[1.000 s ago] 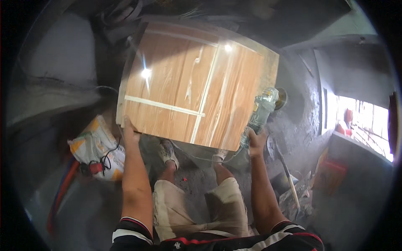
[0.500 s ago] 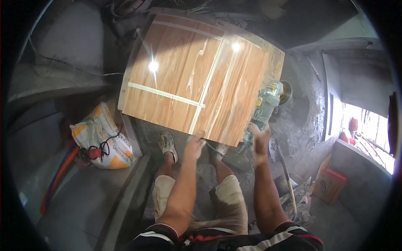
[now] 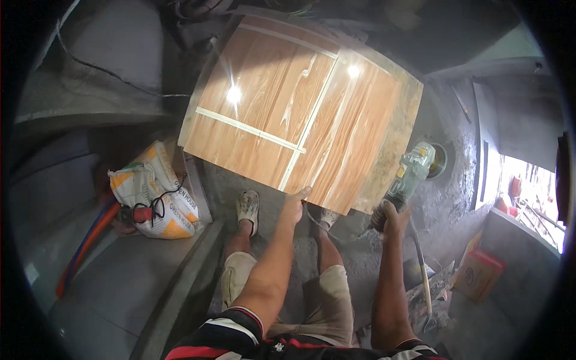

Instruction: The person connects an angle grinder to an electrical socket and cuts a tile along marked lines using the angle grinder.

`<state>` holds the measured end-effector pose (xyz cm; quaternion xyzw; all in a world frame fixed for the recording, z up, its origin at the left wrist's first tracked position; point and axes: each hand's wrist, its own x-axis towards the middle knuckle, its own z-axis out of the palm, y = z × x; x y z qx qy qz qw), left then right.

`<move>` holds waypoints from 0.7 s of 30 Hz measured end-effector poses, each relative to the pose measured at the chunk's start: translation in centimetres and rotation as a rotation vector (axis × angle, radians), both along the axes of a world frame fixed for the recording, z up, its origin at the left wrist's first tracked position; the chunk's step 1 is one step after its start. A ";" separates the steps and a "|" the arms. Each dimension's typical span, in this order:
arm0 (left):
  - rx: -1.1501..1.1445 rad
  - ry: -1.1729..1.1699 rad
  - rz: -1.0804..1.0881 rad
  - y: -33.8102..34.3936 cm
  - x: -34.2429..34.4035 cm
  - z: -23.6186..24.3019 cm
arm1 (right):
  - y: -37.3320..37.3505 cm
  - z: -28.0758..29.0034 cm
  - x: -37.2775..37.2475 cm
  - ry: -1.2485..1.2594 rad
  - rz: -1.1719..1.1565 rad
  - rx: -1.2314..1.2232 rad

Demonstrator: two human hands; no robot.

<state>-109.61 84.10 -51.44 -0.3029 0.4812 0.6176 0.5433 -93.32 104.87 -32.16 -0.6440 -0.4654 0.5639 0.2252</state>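
A wood-grain tile with pale tape strips lies on a worn board, whose bare surface shows along the tile's right side. My left hand grips the tile's near edge, thumb on top and the other fingers hidden from view. In my right hand is the rear handle of a dusty angle grinder. The grinder is off to the right of the board, apart from the tile, with its round disc facing outward. A cable runs near the tile's front edge.
White-and-orange sacks stand at the left with a black cord and a red item on them. An orange hose lies beside them. To the right are a long-handled tool, a red-topped carton and a window opening.
The grinder has moved right, away from the tile's edge, uncovering the board there. My left hand is now more clearly clasped on the near edge. The whole view has shifted slightly.
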 end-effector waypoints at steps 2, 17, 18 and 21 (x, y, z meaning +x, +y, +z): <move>-0.053 0.029 -0.122 -0.1 -2.6 1.1 | 1.0 0.9 -1.2 0.002 -0.015 -0.038; 0.142 0.232 0.343 -5.9 -22.0 0.2 | 0.5 0.7 -0.5 0.018 -0.021 -0.122; 0.136 0.270 0.372 -5.5 -24.1 0.1 | 0.6 1.2 -0.7 0.085 -0.029 -0.159; 0.071 0.317 0.357 -4.4 -28.7 -1.0 | 0.6 -0.4 -0.9 0.120 -0.053 -0.099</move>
